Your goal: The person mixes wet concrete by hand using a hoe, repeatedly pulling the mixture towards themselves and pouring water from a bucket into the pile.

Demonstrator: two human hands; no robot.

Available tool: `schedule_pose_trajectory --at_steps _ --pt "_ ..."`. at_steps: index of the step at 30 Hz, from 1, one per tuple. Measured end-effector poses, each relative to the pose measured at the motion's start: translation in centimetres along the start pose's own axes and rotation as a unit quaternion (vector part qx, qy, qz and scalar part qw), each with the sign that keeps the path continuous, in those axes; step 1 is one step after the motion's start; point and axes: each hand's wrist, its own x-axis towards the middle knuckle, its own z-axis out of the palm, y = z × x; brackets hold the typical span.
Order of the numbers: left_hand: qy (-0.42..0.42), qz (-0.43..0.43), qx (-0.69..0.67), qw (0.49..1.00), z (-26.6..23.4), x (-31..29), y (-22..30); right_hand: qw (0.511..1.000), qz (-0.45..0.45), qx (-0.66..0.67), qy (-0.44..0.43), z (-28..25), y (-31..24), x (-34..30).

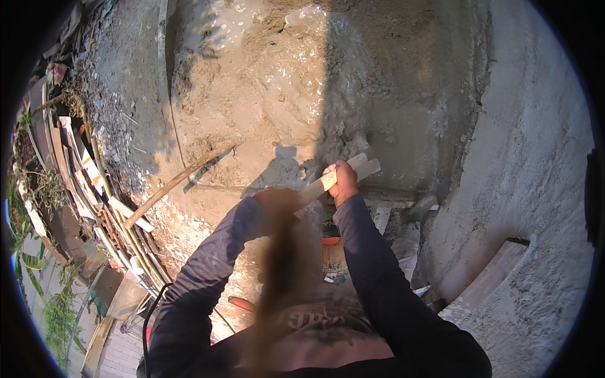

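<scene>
My right hand point(342, 181) is closed around a pale wooden board point(315, 191) in front of me. The board tilts up to the right, and its far end shows two pale faces or strips. At its lower left end my left hand point(276, 200) is wrapped on the wood, partly covered by a blurred brown shape close to the camera. Beneath and beyond the board spreads wet grey-brown cement or mud point(277, 94), lumpy and shiny in places. To the left, a long wooden tool handle point(183, 179) slants into the wet mix; its head cannot be seen.
Stacked boards and poles point(94, 176) line the left side, beside green plants point(60, 315). A pale rough wall or slab point(523, 157) runs along the right, with a plank point(488, 274) against it. An orange-rimmed container point(332, 252) stands near my body.
</scene>
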Motion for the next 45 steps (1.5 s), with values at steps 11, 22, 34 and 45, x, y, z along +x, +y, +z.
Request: schedule_pose_trajectory --at_steps 11,22,34,45 --pt "-0.039 -0.137 -0.328 0.934 -9.8 -9.2 -13.4 0.992 -0.108 -0.03 -0.054 15.3 9.0 -7.5" --pt "-0.248 0.053 -0.47 0.846 18.5 27.8 8.9 0.91 -0.294 -0.23 0.184 -13.7 -26.9 8.4" --pt "-0.121 -0.073 -0.568 0.811 6.9 27.1 -2.8 0.876 -0.231 -0.399 0.144 7.6 -17.2 15.3" --pt "0.003 -0.153 -0.655 0.74 11.7 -13.6 -11.6 0.807 -0.066 -0.585 -0.045 9.1 16.6 -5.5"
